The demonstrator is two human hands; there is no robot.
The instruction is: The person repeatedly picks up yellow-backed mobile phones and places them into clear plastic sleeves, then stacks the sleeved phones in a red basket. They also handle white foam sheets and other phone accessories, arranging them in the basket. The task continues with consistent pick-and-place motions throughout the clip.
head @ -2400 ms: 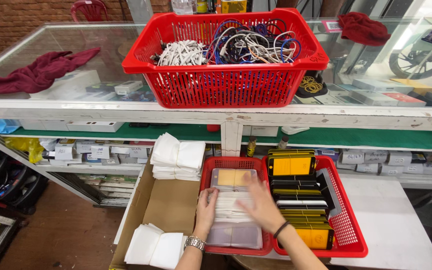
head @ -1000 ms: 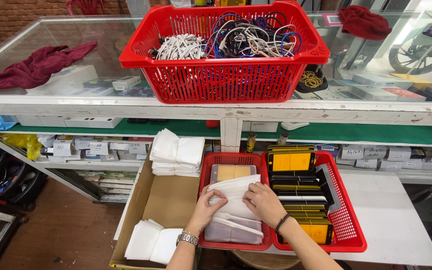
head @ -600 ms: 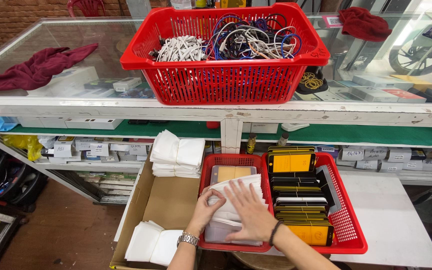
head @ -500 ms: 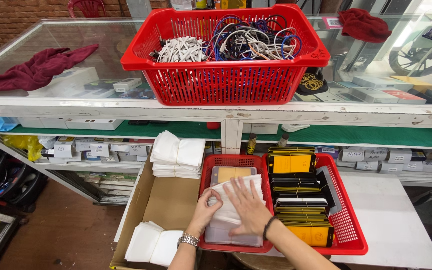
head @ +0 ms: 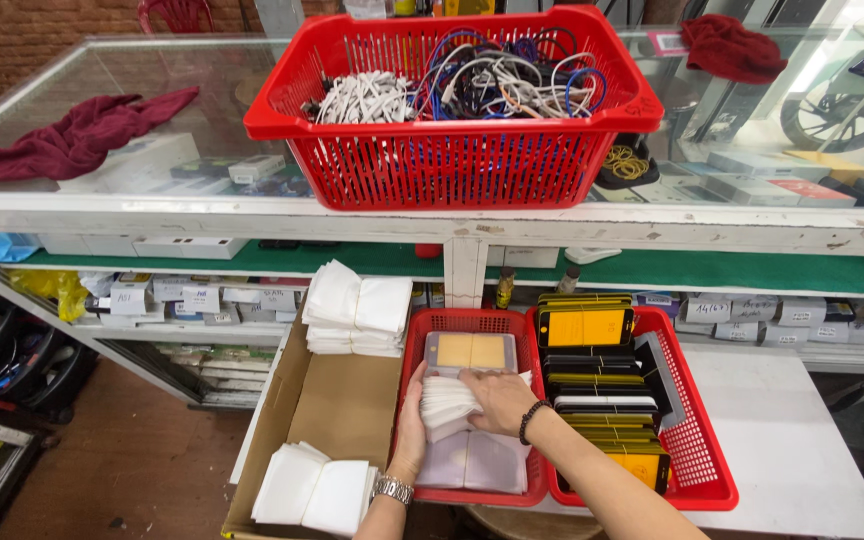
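Both of my hands grip one stack of white flat pouches (head: 446, 404) over the left red tray (head: 412, 370). My left hand (head: 413, 428), with a metal watch at the wrist, holds the stack's left edge. My right hand (head: 500, 398), with a dark bead bracelet, covers its right side. Under the stack lie clear plastic sleeves (head: 472, 462), and behind it a clear pack with a yellow card (head: 471, 351). The right red tray (head: 694, 440) holds a row of several black and yellow flat packs (head: 592, 390).
A cardboard box (head: 337, 405) to the left holds white pouch stacks at its back (head: 357, 308) and front (head: 314, 490). A large red basket of cables (head: 452, 100) sits on the glass counter (head: 202, 110) above. Dark red cloths lie on the counter. Small labelled boxes fill the lower shelf.
My hands have gathered the loose white pouches in the left tray into a compact stack and closed around it; the right hand has shifted from lying flat on them to gripping the bundle.
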